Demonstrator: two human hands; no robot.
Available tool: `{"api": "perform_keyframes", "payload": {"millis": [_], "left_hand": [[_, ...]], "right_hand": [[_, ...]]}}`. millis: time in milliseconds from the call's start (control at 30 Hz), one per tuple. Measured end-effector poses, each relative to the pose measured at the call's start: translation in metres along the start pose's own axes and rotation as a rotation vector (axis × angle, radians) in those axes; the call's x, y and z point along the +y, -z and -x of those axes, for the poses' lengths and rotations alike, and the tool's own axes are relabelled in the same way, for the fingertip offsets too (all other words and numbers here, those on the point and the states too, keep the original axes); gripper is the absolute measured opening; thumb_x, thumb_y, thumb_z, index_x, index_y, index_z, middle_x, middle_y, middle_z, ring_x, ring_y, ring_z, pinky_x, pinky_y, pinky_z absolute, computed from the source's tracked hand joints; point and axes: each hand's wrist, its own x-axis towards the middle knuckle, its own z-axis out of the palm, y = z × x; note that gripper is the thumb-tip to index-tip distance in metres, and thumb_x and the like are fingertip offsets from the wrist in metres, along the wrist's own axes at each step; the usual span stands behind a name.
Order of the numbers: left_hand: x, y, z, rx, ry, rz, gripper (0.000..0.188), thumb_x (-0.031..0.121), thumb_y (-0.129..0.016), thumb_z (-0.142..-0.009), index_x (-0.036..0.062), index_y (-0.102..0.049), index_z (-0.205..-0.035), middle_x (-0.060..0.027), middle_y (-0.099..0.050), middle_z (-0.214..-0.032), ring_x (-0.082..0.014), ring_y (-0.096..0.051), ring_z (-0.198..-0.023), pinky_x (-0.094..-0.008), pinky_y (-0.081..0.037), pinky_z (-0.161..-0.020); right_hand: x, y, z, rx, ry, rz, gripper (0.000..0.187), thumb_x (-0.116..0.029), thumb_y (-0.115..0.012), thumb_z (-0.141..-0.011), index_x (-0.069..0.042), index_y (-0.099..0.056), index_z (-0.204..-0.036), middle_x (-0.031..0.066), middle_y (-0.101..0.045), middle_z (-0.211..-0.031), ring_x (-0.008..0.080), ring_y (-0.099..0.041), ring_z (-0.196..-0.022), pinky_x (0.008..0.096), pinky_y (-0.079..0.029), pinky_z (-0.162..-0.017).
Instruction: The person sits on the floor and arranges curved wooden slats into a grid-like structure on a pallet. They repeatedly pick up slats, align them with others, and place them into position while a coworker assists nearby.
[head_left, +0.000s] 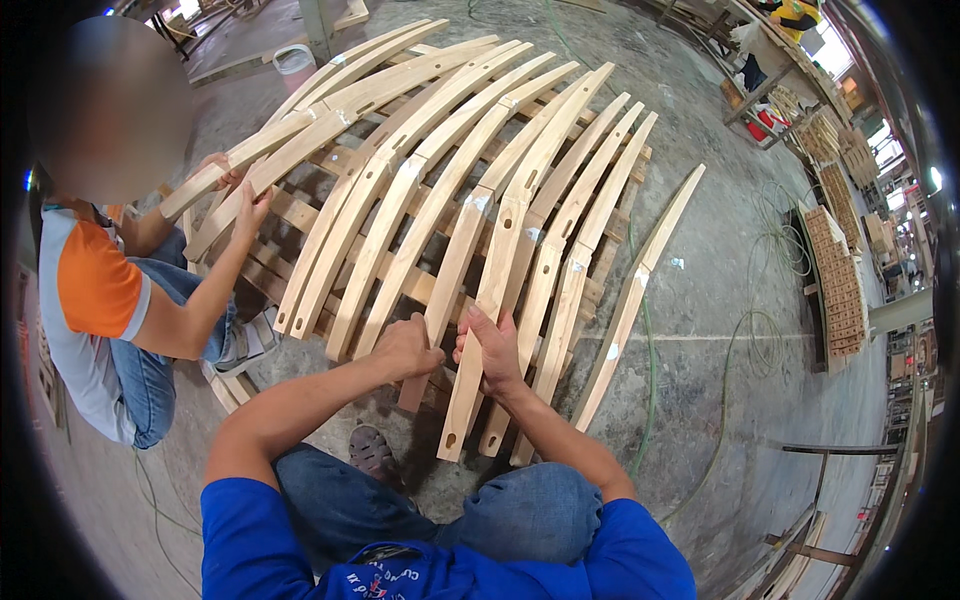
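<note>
Several long, pale, curved wooden legs (405,175) with oval slots lie side by side across a wooden pallet (293,212). My right hand (492,345) is wrapped round one slotted leg (497,262), thumb on top and fingertips showing at its left edge. Just left of it, my left hand (407,345) is closed over the lower part of a neighbouring leg (462,245); its fingertips are partly hidden. Whitish patches mark the bends of many legs. Another person's hands (250,195) hold two legs at the far left.
A co-worker in an orange-sleeved shirt (100,270) crouches at the left. One separate leg (640,285) rests at the right. A green hose (650,370) runs over the concrete floor (740,400). Stacked wood blocks (835,285) stand farther right, and a white bucket (294,65) at the back.
</note>
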Motion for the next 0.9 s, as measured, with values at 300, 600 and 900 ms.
{"api": "perform_keyframes", "payload": {"millis": [300,600,900], "left_hand": [[-0.019,0.002,-0.001,0.1,-0.042,-0.019,0.047,0.029,-0.073,-0.083,-0.0092,-0.055,-0.104,-0.0311,-0.071,-0.091,-0.0454,-0.072,-0.089,-0.0497,-0.059,-0.082],[-0.022,0.002,-0.003,0.094,-0.028,-0.041,0.046,0.03,-0.074,-0.082,-0.0079,-0.056,-0.102,-0.0291,-0.07,-0.086,-0.0446,-0.072,-0.092,-0.0503,-0.057,-0.084],[-0.02,0.012,0.009,0.021,0.01,-0.147,0.053,0.032,-0.07,-0.084,-0.0113,-0.052,-0.11,-0.0331,-0.07,-0.098,-0.0445,-0.071,-0.099,-0.0498,-0.055,-0.091]], "right_hand": [[0.026,0.005,-0.01,-0.046,-0.105,-0.052,0.031,-0.036,-0.061,-0.105,-0.01,-0.048,-0.118,0.0052,-0.063,-0.09,0.0134,-0.065,-0.068,0.0319,-0.06,-0.06],[0.056,0.013,-0.027,0.028,-0.185,0.028,0.031,-0.033,-0.061,-0.106,-0.01,-0.048,-0.121,0.0051,-0.06,-0.099,0.0182,-0.064,-0.082,0.0371,-0.061,-0.071],[0.081,0.013,-0.047,0.241,-0.103,0.104,0.031,-0.023,-0.053,-0.109,-0.004,-0.05,-0.133,0.01,-0.065,-0.109,0.0196,-0.062,-0.099,0.034,-0.052,-0.089]]}}
